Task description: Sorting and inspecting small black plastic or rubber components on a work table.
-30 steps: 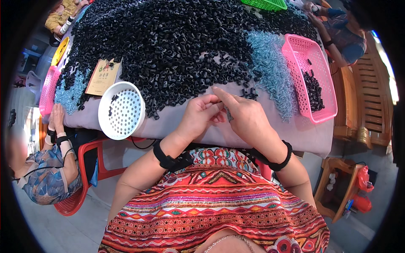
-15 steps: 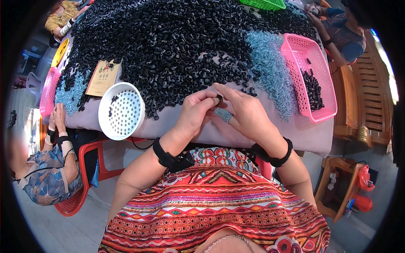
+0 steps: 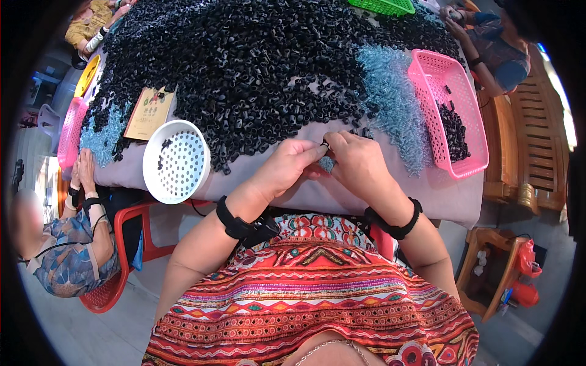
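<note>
Over the near edge of the cloth-covered table, my two hands meet at the fingertips. My left hand pinches a small black plastic piece between thumb and fingers. Fingers curled, my right hand grips the same piece from the other side. Most of the piece is covered by the fingertips. A blue-grey speckled patch shows between the hands, by the right thumb; what it is I cannot make out. Beyond my hands spreads a large heap of black plastic pieces, with a pile of small clear bluish pieces to its right.
A white perforated bowl holds a few black pieces on the left, beside a booklet. At right stands a pink basket with black pieces. A green basket is far back. Other people sit around the table, one close at left.
My right hand's fingers, stretched out before, have curled in and closed on the black piece. The left hand has shifted slightly right and down. The blue-grey patch is now more covered.
</note>
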Motion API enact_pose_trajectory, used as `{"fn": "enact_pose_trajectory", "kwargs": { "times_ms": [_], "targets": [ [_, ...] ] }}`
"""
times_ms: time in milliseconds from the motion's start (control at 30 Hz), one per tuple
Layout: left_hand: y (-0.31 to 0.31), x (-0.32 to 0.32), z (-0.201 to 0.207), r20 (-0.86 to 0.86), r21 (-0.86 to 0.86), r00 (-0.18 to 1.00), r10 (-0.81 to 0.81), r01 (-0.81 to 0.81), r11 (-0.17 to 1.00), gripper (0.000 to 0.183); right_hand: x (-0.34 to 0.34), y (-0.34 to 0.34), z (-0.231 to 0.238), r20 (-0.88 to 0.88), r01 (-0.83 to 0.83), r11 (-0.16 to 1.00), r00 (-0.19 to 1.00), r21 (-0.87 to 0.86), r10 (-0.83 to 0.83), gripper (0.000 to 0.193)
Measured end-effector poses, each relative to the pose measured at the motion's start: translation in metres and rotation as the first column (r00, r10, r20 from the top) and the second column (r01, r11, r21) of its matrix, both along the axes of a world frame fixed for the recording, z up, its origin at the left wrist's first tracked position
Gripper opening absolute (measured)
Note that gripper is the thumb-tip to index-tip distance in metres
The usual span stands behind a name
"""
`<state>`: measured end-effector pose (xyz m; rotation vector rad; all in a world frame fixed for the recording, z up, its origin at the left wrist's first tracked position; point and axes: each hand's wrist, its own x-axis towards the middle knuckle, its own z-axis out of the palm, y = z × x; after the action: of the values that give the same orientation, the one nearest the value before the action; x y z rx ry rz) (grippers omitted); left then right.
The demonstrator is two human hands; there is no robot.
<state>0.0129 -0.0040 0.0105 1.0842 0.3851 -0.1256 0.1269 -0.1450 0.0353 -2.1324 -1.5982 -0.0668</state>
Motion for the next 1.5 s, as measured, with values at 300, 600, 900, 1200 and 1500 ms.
{"fn": "enact_pose_trajectory", "kwargs": {
  "times_ms": [300,600,900,1200,1500],
  "targets": [
    [-0.016,0.008,0.01,0.016,0.081,0.991,-0.129,0.128,0.988,0.032,0.018,-0.041,0.017,-0.122,0.09,0.994,0.989,0.059,-0.082,0.035],
    [-0.015,0.036,0.009,0.114,0.847,0.958,-0.265,0.046,0.53,0.026,0.127,-0.147,0.054,0.055,0.748,0.664,0.662,0.017,-0.747,0.04],
    [-0.017,0.04,0.004,0.068,0.989,0.923,-0.379,-0.012,0.15,0.019,0.055,-0.073,0.015,-0.12,0.289,0.955,0.948,-0.068,-0.296,0.022],
    [-0.002,0.014,0.009,0.064,0.967,0.968,-0.244,0.001,0.255,0.017,0.068,-0.083,-0.001,-0.185,0.28,0.945,0.933,-0.17,-0.31,0.027],
    [-0.003,-0.004,0.014,0.097,0.709,0.992,-0.083,-0.01,0.705,0.01,0.065,-0.081,0.002,-0.185,0.3,0.935,0.924,-0.189,-0.334,0.022]
  ]
}}
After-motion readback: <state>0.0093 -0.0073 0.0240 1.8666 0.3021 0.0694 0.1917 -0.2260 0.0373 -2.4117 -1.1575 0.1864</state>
